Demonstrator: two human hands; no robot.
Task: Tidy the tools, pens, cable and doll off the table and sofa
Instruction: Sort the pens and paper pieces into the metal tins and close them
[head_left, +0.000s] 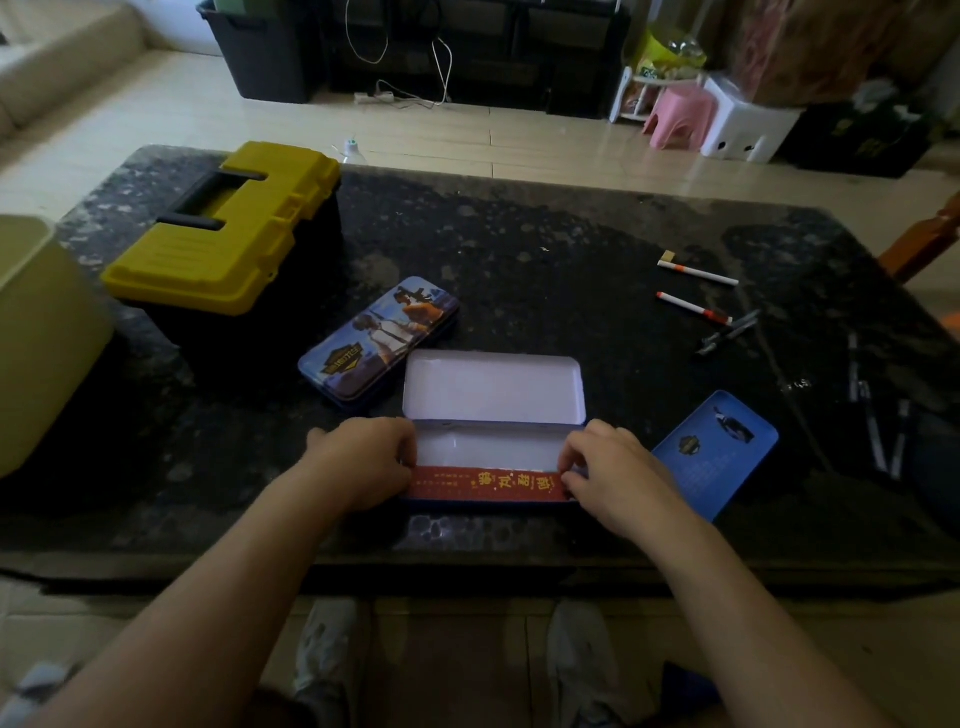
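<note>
Tin first: open pencil tin (493, 387) sits at the near edge of the table (519, 234), lid tipped back, tray looks empty. My left hand (363, 462) has fingers curled round its left end; my right hand (613, 473) pinches the right end by the red printed strip (488, 484) on the front wall. I judge it thin sheet metal: light, stiff, likely to skate on the polished stone top, with a loose lid, so the short ends are the right hold. Pens are well off to the right: two white pens (697, 273), a pair of dark pens (727, 332) just nearer, and more dark pens (878, 431) by the right edge (hard to pick out against the dark top). They should be light, round and prone to roll; I'd take them mid-barrel. Room: bare table between tin and pens. Closed picture tin (379, 338) is just beside the lid's left corner (touching or not, can't tell), blue tin (717, 452) is just beside my right hand, and the yellow toolbox (223, 234) sits shut, far left.
</note>
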